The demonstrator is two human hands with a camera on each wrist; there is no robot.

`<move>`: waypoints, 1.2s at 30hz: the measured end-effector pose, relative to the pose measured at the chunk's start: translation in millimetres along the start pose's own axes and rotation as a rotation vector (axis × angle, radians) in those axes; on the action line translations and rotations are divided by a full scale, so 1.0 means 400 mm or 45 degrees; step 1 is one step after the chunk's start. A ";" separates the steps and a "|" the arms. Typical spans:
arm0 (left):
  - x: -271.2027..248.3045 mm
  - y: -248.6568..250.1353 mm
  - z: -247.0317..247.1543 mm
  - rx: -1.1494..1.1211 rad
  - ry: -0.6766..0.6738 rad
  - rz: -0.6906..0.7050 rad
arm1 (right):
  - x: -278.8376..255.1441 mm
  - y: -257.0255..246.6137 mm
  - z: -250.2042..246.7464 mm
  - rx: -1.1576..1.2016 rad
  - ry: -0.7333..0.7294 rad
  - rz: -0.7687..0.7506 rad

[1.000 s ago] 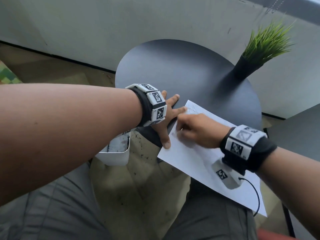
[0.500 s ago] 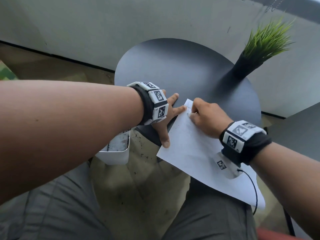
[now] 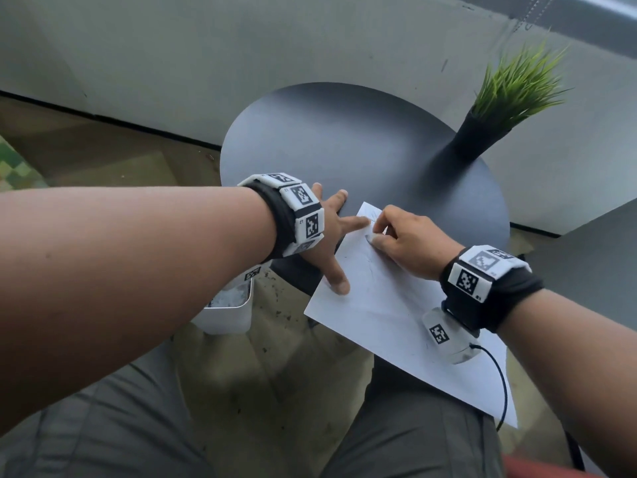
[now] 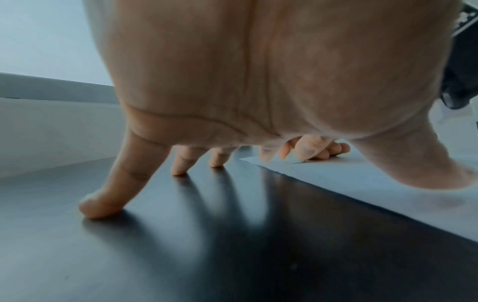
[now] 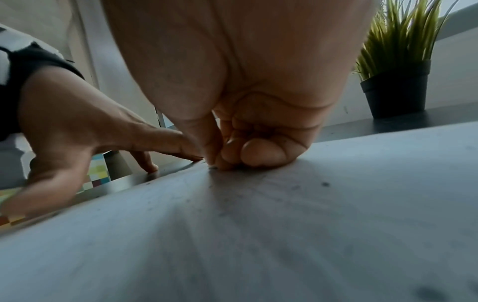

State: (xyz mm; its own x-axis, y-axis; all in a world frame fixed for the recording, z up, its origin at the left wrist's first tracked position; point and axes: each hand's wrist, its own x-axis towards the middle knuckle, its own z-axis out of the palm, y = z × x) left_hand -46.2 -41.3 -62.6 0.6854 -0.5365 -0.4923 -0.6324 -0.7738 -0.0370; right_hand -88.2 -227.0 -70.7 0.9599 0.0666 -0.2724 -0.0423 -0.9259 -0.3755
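A white paper sheet (image 3: 389, 315) lies on the near edge of a round dark table (image 3: 344, 143) and hangs over towards my lap. My left hand (image 3: 332, 243) is spread flat, its thumb and forefinger pressing the sheet's left edge and the other fingertips (image 4: 103, 206) on the tabletop. My right hand (image 3: 406, 239) sits curled at the sheet's far corner. It pinches a small white eraser (image 4: 293, 159) against the paper (image 5: 258, 224). Faint pencil marks show near that corner.
A grassy green plant in a black pot (image 3: 479, 139) stands at the table's far right edge. A white bin (image 3: 227, 312) sits on the floor under my left forearm. Another dark surface (image 3: 593, 243) is at the right. A grey wall runs behind the table.
My right hand has slid from the sheet's left-middle up to its far corner. The left hand has kept its spread hold on the sheet's edge.
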 end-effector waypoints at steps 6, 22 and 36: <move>-0.006 0.004 0.005 0.029 0.002 -0.001 | -0.062 -0.067 0.030 -0.236 -0.115 -0.352; -0.004 0.009 0.002 0.088 -0.014 -0.013 | -0.041 -0.010 -0.031 -0.193 -0.022 0.011; 0.002 0.011 0.005 0.083 -0.013 -0.021 | -0.099 -0.067 0.027 -0.329 -0.196 -0.447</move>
State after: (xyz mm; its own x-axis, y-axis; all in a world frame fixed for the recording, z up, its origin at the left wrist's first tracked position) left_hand -49.1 -44.4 -64.8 0.6925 -0.5202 -0.4998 -0.6432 -0.7589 -0.1013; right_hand -128.2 -200.9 -59.6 0.8505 0.4294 -0.3039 0.3674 -0.8983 -0.2411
